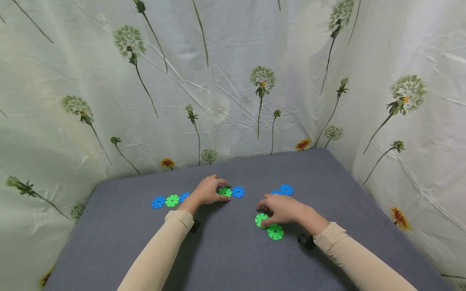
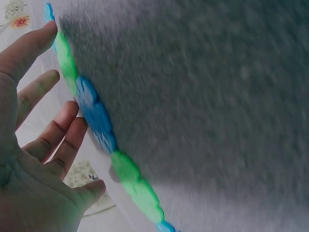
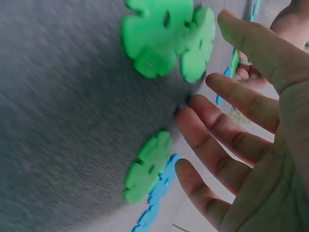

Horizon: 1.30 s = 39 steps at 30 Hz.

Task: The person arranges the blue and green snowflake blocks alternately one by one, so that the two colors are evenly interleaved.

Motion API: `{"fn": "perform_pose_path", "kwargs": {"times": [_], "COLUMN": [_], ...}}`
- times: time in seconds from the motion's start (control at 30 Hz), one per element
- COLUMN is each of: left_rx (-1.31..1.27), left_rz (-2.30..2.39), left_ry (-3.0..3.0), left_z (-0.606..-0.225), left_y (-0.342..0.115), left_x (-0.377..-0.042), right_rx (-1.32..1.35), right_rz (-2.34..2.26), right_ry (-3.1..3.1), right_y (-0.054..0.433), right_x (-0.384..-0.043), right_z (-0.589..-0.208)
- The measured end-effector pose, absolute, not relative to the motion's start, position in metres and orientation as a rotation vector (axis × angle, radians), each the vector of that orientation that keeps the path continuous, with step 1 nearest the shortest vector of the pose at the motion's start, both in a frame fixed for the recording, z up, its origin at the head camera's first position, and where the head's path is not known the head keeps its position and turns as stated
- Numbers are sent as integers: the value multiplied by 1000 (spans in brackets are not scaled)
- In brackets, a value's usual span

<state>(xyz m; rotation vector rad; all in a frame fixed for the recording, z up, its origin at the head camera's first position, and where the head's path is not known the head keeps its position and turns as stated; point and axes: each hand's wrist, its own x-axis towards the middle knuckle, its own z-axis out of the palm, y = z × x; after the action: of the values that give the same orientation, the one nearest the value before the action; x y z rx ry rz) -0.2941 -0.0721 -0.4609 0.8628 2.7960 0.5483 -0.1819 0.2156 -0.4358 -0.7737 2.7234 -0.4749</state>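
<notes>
My left hand (image 1: pixel 208 191) is over a row of flat, notched plastic discs, blue and green by turns. Its thumb and forefinger lie either side of a green disc (image 1: pixel 225 192), beside a blue disc (image 1: pixel 238 192). In the left wrist view the fingers are spread and loosely bent along the row, the thumb tip right at a green disc (image 2: pixel 67 60). My right hand (image 1: pixel 285 209) hovers with relaxed fingers, its thumb over a green disc (image 1: pixel 260 219) that meets another green disc (image 1: pixel 275 232). The right wrist view shows a gap between fingers and discs.
Further left in the row lie a blue disc (image 1: pixel 158 202) and a green disc (image 1: pixel 172 201). Behind the right hand are blue discs (image 1: pixel 286 190), partly hidden, with a separate green disc (image 3: pixel 148 166) near them. A flower-print curtain (image 1: pixel 225 101) borders the grey table (image 1: pixel 225 250).
</notes>
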Motion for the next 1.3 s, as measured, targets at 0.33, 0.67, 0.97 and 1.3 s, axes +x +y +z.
{"fn": "perform_pose_path", "kwargs": {"times": [0.33,0.67,0.97,1.3], "left_rx": [891,873,805,775], "left_rz": [602,636,638,649], "left_ry": [2811,2830,2852,2848], "left_z": [-466,-471,-471,-468], "left_y": [-56,-46,-41,-41], "left_x": [-291,-291,-289,-288], "right_rx": [-858,-854,-830,-753], "right_rz": [-382,-395,-405,-502], "right_ry": [2863,2881,2904,2873], "right_y": [215,217,216,216], "right_x": [-170,-168,-167,-170], "right_z": [-445,-447,-450,-453]}}
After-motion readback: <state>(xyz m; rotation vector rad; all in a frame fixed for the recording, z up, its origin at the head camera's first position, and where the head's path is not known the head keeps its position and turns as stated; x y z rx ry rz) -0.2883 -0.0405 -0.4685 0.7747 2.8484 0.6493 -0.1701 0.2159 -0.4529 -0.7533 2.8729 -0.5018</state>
